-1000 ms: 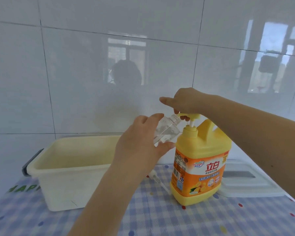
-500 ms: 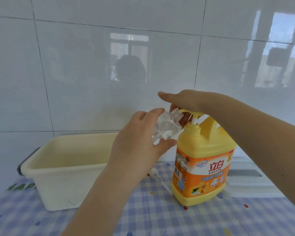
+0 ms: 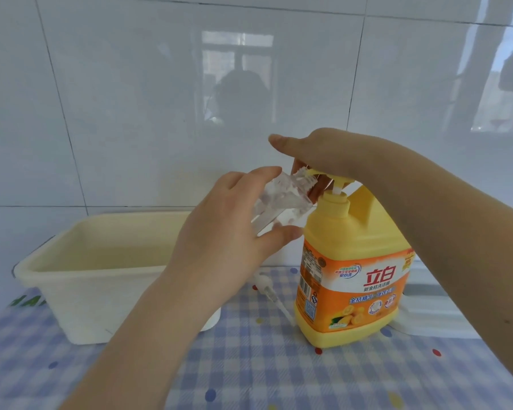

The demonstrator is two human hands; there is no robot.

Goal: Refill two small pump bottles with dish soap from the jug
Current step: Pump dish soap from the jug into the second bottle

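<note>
Worktop [image 3: 279, 377] comes first, nearest to us, with its blue checked cloth. On it lies one loose pump [image 3: 271, 294] with its thin tube, just left of the jug [image 3: 353, 279] and partly behind our wrist. We think it belongs to the small bottle. Next comes our left hand [image 3: 219, 247]. Its fingers [image 3: 279, 235] are wrapped around one small clear bottle [image 3: 282, 202], thumb on top and fingertips below. We hold it up in the air, tilted, so its long side runs from low on the left to high on the right. Its open mouth points up and right, and sits right at the spout of the jug's yellow pump. The bottle looks nearly empty to us. The one big yellow jug stands upright on the worktop, just right of the bottle. Our right hand [image 3: 332, 155] lies flat on top of the jug's pump, fingers curled down over it, pressing, not holding anything else. So the right hand is the one that must push, and the spout must stay over the mouth or soap may drip. We see only one small bottle, not two. Further back on the left sits one cream tub [image 3: 101, 273], and one white lid [image 3: 444, 315] lies behind the jug on the right. Last is the shiny tiled wall [image 3: 160, 99].
</note>
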